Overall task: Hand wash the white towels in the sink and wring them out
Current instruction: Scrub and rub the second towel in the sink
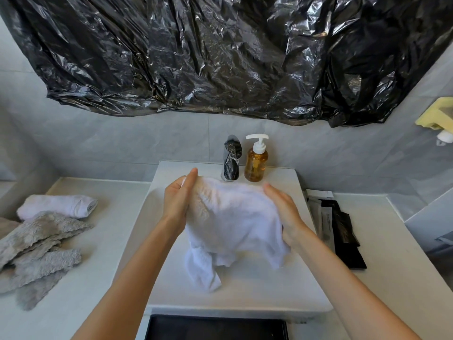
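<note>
Over the sink [245, 294], my left hand [177, 201] presses flat-fingered and my right hand [284, 212] grips the bunched white towel [232, 222], which looks soft, limp and probably water-heavy, best gathered at both ends for wringing.

The picture is bright and soft, like daylight. Shiny white spots glint on the black plastic sheet [220, 52] at 12 o'clock. Shadows are pale. The white towel [232, 217] in the middle looks a bit blurry. Straight lines bend near the edges.
</note>
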A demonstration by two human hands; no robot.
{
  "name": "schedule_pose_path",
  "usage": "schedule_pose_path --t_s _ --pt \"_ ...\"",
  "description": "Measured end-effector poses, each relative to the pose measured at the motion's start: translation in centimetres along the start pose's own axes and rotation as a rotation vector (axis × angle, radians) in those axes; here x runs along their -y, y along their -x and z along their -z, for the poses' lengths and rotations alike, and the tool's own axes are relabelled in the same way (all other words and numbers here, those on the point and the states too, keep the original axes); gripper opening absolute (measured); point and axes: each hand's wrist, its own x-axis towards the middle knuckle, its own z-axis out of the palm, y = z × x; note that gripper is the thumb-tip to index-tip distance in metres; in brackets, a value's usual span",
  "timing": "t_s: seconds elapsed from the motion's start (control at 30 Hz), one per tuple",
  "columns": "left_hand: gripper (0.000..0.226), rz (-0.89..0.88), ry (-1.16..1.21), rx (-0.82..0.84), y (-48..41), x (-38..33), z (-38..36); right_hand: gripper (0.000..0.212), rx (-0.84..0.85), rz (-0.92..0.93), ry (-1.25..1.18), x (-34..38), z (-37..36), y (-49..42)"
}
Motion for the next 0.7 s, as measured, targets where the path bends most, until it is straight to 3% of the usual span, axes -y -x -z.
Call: schedule_pose_path --t_s 0.17,0.27,0.37,0.43,0.57,0.7 --pt "0.031 0.053 0.025 -0.021 1.5 1.1 -3.5 0.031 -0.022 0.121 -0.036 1.6 -7.3 2.5" --pt "0.041 0.037 -0.038 -0.114 3.7 2.6 -6.6 0.049 -0.291 0.242 0.384 0.7 -8.8 0.9" --pt "0.047 0.075 -0.054 -0.118 5.2 3.9 -7.6 0.049 -0.459 0.120 0.465 1.0 -7.9 -1.4" --pt "0.049 0.055 -0.113 -0.125 4.5 3.6 -7.1 0.047 -0.437 0.039 0.419 -0.1 -7.8 -1.4" --pt "0.043 0.163 -0.036 -0.253 2.5 2.7 -6.5 0.038 -0.302 0.060 0.482 -2.2 -8.4 0.3" --pt "0.039 0.207 -0.094 -0.106 3.9 3.7 -7.9 0.044 -0.512 0.029 0.408 -0.9 -6.8 -1.9"
